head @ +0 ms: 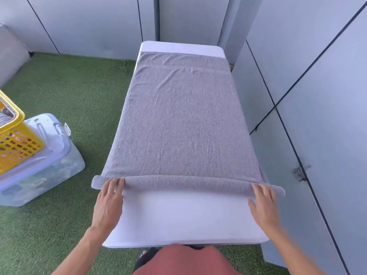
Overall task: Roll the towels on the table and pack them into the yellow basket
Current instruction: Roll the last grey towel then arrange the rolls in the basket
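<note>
A grey towel (182, 120) lies flat along the white table (184, 215). Its near edge is rolled into a thin tube that spans the table's width and sticks out past both sides. My left hand (110, 199) rests with spread fingers on the left end of the roll. My right hand (263, 203) presses on the right end the same way. The yellow basket (18, 143) with perforated walls stands at the far left, partly cut off; something grey shows inside it.
The basket sits on a clear plastic storage box (45, 163) with a pale lid, on green artificial turf (79, 92). Grey wall panels (307, 96) close in right beside the table and behind it.
</note>
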{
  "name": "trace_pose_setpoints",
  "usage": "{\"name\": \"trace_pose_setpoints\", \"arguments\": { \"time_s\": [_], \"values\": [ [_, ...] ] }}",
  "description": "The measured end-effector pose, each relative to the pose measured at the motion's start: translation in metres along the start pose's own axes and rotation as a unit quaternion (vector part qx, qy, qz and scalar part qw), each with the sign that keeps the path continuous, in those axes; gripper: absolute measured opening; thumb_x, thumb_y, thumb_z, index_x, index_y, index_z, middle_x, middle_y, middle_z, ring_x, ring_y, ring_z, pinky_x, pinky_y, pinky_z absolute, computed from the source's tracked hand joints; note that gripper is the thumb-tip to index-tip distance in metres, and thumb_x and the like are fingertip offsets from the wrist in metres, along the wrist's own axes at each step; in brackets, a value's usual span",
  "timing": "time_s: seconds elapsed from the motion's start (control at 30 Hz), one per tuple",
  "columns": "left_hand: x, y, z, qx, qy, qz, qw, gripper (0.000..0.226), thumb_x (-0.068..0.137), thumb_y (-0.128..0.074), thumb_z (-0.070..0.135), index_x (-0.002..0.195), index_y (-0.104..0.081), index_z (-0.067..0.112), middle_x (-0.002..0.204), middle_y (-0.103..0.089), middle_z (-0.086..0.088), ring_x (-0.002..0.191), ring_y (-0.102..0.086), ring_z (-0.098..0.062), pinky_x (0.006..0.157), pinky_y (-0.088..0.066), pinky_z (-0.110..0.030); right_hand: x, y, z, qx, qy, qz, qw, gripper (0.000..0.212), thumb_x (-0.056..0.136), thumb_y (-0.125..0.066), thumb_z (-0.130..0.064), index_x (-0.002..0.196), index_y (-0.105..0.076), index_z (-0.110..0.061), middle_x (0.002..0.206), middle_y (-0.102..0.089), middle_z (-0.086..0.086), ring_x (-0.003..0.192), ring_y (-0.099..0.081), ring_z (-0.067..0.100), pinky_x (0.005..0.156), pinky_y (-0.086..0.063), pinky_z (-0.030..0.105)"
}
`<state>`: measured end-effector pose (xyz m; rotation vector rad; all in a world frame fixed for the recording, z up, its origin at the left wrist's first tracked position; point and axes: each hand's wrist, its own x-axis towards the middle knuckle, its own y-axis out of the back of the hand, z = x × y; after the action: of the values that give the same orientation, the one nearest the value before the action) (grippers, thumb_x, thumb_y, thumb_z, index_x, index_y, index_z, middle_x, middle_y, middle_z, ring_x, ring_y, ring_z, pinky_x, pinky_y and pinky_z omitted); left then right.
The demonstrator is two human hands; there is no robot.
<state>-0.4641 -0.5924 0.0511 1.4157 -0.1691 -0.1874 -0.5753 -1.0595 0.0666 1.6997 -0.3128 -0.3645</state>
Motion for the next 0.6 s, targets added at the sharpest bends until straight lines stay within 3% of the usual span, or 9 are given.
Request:
{"name": "trace_pose_setpoints", "arguments": {
  "time_s": [0.2,0.37,0.47,0.53,0.6],
  "values": [
    [0.033,0.013,-0.005,-0.009,0.013,-0.02,1.0,0.038,0.073,-0.066,-0.009,0.105,-0.063,0.011,0.096,-0.06,-0.006,0.096,-0.054,-0.032,0.074,-0.045,-0.044,0.037,0.012,-0.005,0.036,-0.017,-0.066,0.997,0.038,0.08,-0.063,0.004,0.117,-0.061,-0.003,0.114,-0.06,0.014,0.114,-0.047,0.037,0.101,-0.033,0.041],
    [0.017,0.019,-0.021,-0.02,0.029,-0.128,0.991,0.037,0.09,-0.047,0.001,0.119,-0.06,0.019,0.114,-0.06,0.001,0.113,-0.049,-0.025,0.091,-0.039,-0.036,0.011,0.016,0.013,0.065,-0.001,-0.142,0.988,0.039,0.082,-0.061,-0.001,0.121,-0.062,-0.006,0.114,-0.061,0.009,0.116,-0.051,0.03,0.098,-0.037,0.036],
    [0.026,0.025,-0.026,-0.095,0.08,-0.206,0.971,0.042,0.09,-0.047,0.001,0.127,-0.058,0.017,0.125,-0.06,-0.004,0.12,-0.05,-0.027,0.099,-0.038,-0.036,0.014,0.03,0.018,0.164,-0.069,-0.196,0.964,0.039,0.078,-0.067,-0.005,0.115,-0.065,-0.019,0.11,-0.065,0.001,0.103,-0.06,0.021,0.087,-0.043,0.032],
    [0.035,0.026,-0.023,-0.178,0.118,-0.154,0.965,0.038,0.087,-0.05,-0.003,0.119,-0.062,0.014,0.117,-0.061,-0.009,0.11,-0.056,-0.033,0.091,-0.045,-0.042,0.025,0.038,0.013,0.229,-0.139,-0.166,0.949,0.032,0.076,-0.073,-0.01,0.103,-0.065,-0.025,0.106,-0.063,-0.004,0.102,-0.059,0.018,0.088,-0.043,0.033],
    [0.037,0.025,-0.016,-0.173,0.118,-0.055,0.976,0.032,0.082,-0.057,-0.006,0.102,-0.065,0.018,0.104,-0.054,-0.006,0.095,-0.052,-0.034,0.078,-0.046,-0.046,0.032,0.04,0.004,0.254,-0.165,-0.089,0.949,0.02,0.076,-0.074,-0.008,0.09,-0.064,-0.019,0.098,-0.061,-0.001,0.101,-0.06,0.022,0.079,-0.039,0.029]
  ]
}}
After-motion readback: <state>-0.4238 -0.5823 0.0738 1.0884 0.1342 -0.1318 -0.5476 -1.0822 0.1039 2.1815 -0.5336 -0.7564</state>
